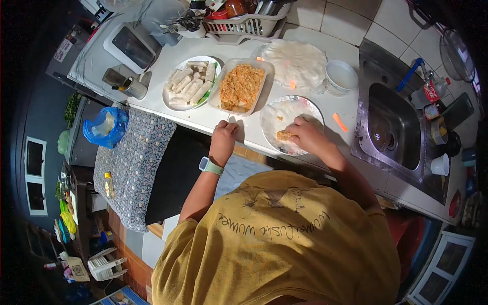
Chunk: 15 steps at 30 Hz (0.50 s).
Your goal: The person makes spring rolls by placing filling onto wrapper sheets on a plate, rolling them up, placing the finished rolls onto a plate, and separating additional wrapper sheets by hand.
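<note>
Right hand [306, 136]: fingertips pinched together on a clump of orange filling [284, 135], low over the pale sheet [288, 112] on the patterned round plate [263, 127]. Clump placed just below the plate's centre, toward 7 o'clock. Clock positions below taken from the right hand, 12 being straight ahead.

Left hand [224, 133]: at 9 o'clock, fingers curled at the near edge of the white surface [197, 117]; contents, if any, impossible to tell. Pale-banded watch [211, 165] on the wrist.

Near, 10 o'clock: clear rectangular container [214, 100] of orange filling, chunky and heaped. Just beyond, also 10 o'clock: plate [166, 98] piled with white rolls [192, 84], green showing beneath.

Near 12 o'clock: broad stack of thin pale sheets [292, 62], with clear plastic about the edge. At 1 o'clock: bowl [340, 79] with cloudy contents. Between 2 and 3 o'clock: orange strip [339, 122], flat.

Farther, 11 o'clock: pale dish rack [249, 25], loaded. At 3 o'clock: metal sink [395, 127]. Well apart, 9 o'clock: blue plastic bag [105, 127] on a speckled grey cover [137, 152].
</note>
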Available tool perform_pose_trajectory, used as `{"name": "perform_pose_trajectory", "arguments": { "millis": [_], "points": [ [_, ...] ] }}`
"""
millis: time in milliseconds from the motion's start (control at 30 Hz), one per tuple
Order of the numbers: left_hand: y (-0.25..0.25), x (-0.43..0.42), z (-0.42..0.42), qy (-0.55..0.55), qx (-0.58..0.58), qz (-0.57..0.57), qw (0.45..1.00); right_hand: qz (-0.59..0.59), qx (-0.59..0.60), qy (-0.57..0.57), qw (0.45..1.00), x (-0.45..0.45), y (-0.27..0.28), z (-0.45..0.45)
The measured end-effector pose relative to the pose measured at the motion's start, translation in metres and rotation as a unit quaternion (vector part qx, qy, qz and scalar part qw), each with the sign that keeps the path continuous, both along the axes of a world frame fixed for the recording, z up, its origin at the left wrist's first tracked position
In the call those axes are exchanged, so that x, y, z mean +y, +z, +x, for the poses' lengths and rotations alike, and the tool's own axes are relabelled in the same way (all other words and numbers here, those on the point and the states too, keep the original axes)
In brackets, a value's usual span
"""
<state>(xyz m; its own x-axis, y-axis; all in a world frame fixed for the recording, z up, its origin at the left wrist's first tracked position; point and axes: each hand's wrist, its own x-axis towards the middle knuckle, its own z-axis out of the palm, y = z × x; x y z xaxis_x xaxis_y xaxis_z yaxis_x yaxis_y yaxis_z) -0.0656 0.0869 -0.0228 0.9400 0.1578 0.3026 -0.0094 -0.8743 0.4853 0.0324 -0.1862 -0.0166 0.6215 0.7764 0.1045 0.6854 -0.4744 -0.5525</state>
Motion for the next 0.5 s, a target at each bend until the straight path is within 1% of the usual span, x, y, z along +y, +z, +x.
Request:
{"name": "perform_pose_trajectory", "arguments": {
  "millis": [33, 67, 100, 133, 167, 233, 267, 300, 333, 367, 400, 467, 500],
  "points": [
    [0.002, 0.0, 0.0, -0.006, -0.003, -0.032, 0.999, 0.001, -0.001, -0.003, 1.0, 0.003, 0.001, -0.001],
    [0.004, -0.002, -0.002, -0.01, -0.004, -0.031, 0.999, 0.021, -0.016, 0.013, 1.0, 0.008, 0.003, -0.002],
    [0.013, -0.005, -0.005, -0.022, -0.025, -0.072, 0.997, 0.04, -0.031, 0.029, 0.998, 0.011, 0.004, -0.003],
    [0.028, -0.009, -0.006, -0.034, -0.045, -0.113, 0.992, 0.025, -0.063, 0.056, 0.996, 0.016, 0.002, 0.0],
    [0.045, -0.011, -0.007, -0.024, -0.012, -0.123, 0.992, 0.025, -0.064, 0.053, 0.996, 0.019, -0.003, 0.001],
    [0.065, -0.01, 0.003, -0.018, -0.077, -0.092, 0.993, 0.016, -0.039, 0.053, 0.998, 0.024, -0.01, 0.003],
    [0.075, -0.008, 0.012, 0.005, -0.085, -0.074, 0.994, 0.019, -0.056, 0.06, 0.996, 0.026, -0.007, 0.008],
    [0.075, -0.004, 0.024, -0.001, -0.124, -0.082, 0.989, 0.022, -0.071, 0.067, 0.995, 0.027, 0.002, 0.013],
    [0.074, 0.002, 0.037, -0.008, -0.164, -0.091, 0.982, 0.027, -0.104, 0.038, 0.993, 0.029, 0.021, 0.012],
    [0.069, 0.012, 0.051, -0.004, -0.14, -0.05, 0.989, 0.027, -0.106, 0.038, 0.993, 0.032, 0.018, 0.018],
    [0.066, 0.014, 0.06, -0.005, -0.142, -0.051, 0.989, -0.008, -0.135, 0.032, 0.99, 0.036, 0.016, 0.026],
    [0.058, 0.018, 0.07, -0.038, -0.161, 0.01, 0.986, -0.065, -0.169, 0.027, 0.983, 0.037, 0.013, 0.034],
    [0.064, 0.01, 0.068, -0.045, -0.166, 0.007, 0.985, -0.063, -0.171, 0.025, 0.983, 0.038, 0.01, 0.038]
  ]
}}
